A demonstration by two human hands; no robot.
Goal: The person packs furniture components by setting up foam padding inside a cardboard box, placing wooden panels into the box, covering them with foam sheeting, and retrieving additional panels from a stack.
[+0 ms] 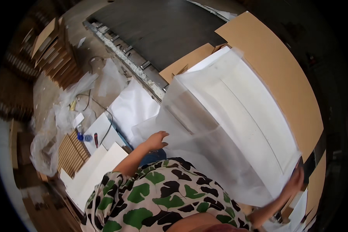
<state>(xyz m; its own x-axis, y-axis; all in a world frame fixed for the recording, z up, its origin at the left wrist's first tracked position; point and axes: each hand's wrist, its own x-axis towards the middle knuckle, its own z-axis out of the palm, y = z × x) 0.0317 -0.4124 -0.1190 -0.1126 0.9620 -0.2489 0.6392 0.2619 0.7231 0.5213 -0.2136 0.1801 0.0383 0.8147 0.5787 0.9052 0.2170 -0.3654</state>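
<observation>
A large white panel (255, 127) lies slantwise before me on opened brown cardboard (282, 85). Translucent packing sheet (197, 127) covers its left part and hangs in loose folds toward my body. My left hand (157, 141) is at the left edge of this sheet, thumb apart from the fingers; whether it touches the sheet is hard to tell. At the panel's near right corner, my right hand (295, 181) rests against the edge with its fingers stretched along it. Its fingertips are slightly blurred.
A dark conveyor belt (158, 31) with a worn metal side frame runs beyond the cardboard. Stacked cardboard pieces (58, 54) stand at far left. Crumpled clear plastic (62, 123) lies on the floor. Left of me, a red-handled screwdriver (96, 140) lies on white boards (100, 166).
</observation>
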